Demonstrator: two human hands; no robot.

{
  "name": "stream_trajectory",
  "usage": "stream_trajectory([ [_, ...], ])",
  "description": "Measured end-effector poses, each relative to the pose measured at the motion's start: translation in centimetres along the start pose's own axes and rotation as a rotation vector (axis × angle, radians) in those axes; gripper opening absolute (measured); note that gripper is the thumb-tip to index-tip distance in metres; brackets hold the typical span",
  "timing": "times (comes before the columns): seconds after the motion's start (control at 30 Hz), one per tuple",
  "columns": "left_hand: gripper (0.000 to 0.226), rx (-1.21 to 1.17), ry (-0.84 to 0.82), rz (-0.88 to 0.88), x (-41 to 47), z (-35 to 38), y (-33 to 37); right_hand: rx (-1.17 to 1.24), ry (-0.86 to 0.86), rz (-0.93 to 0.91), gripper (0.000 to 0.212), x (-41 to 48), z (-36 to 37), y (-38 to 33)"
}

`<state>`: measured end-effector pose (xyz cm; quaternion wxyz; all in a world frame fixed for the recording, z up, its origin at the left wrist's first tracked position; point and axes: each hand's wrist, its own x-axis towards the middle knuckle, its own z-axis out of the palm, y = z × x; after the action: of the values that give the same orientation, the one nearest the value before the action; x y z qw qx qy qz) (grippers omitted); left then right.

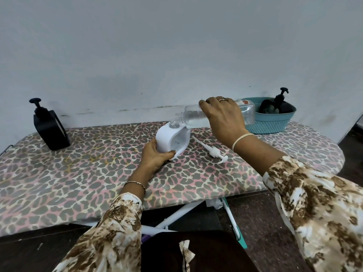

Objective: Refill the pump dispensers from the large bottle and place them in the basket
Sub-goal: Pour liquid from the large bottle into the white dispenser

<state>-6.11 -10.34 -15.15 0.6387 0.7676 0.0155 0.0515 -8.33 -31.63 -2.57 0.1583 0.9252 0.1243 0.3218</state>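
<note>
- Two hands are busy in the head view: the left hand (155, 154) grips the white dispenser (170, 140) low down on the ironing board (78, 173), and the right hand (224, 116) wraps the large bottle (194, 116), tipped nearly level over the open neck.
- Both necks are narrow, so a slight misalignment would likely spill.
- The basket (269, 124) waits behind.

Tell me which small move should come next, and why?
Probably tilt the large bottle a little more. It lies almost level in the right hand, its mouth just above the open neck of the white dispenser, which the left hand steadies, and I see no liquid flowing yet.
</note>
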Motion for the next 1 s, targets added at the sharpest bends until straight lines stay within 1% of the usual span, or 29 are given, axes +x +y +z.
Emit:
stream_trajectory([
  [0.63,0.073,-0.031,-0.024,-0.038,-0.25,-0.08,0.22,0.009,-0.003,-0.013,0.052,-0.04,-0.08,0.03],
  [0.83,0.071,-0.050,-0.030,-0.049,-0.33,0.00,0.34,0.003,0.003,-0.019,0.049,0.00,-0.16,-0.02],
  [1.0,0.070,-0.057,-0.028,-0.044,-0.26,0.01,0.26,-0.001,0.001,-0.017,0.051,0.04,-0.22,0.07],
])
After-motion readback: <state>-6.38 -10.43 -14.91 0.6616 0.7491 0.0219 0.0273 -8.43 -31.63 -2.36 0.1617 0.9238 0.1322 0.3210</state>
